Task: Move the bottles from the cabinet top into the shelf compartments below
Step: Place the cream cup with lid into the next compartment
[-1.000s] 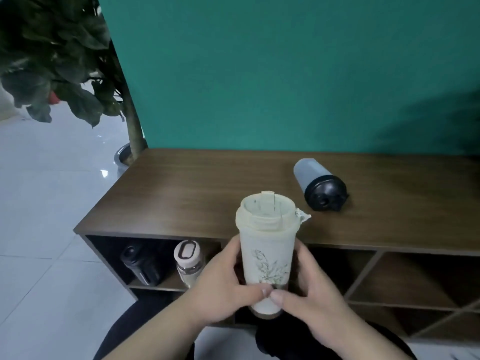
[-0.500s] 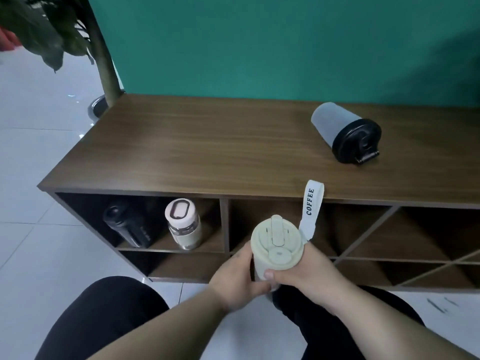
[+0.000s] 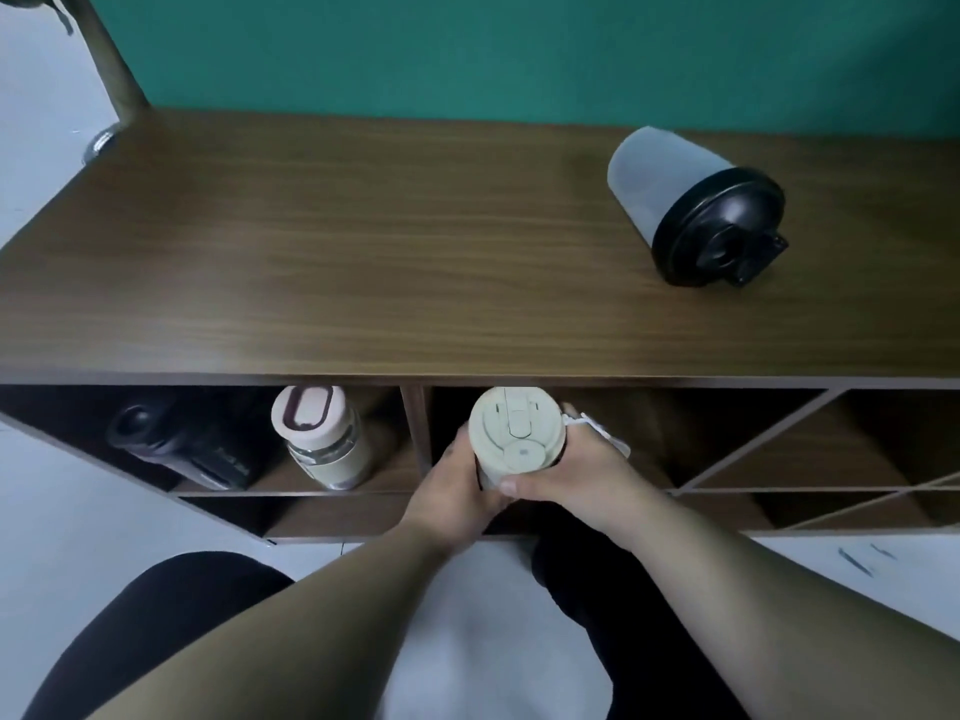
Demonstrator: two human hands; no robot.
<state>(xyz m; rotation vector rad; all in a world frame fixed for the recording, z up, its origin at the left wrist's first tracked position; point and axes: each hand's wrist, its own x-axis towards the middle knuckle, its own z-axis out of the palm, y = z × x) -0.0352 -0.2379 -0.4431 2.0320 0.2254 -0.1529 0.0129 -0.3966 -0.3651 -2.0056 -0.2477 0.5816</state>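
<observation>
Both my hands grip a cream tumbler with a flip lid, seen from above. My left hand wraps its left side and my right hand its right, the white strap trailing over my right hand. The tumbler is at the mouth of the upper middle shelf compartment, just right of the divider. On the cabinet top a frosted grey bottle with a black lid lies on its side at the right. In the upper left compartment stand a black bottle and a glass bottle with a pink lid.
A green wall rises behind the cabinet. A plant trunk stands at the far left corner. Compartments to the right have diagonal dividers. My knees in dark trousers are close in front of the lower shelf.
Both hands have lowered the cream tumbler from above the cabinet's front edge down to the middle compartment's opening. My view has dropped and tilted down toward the shelves.
</observation>
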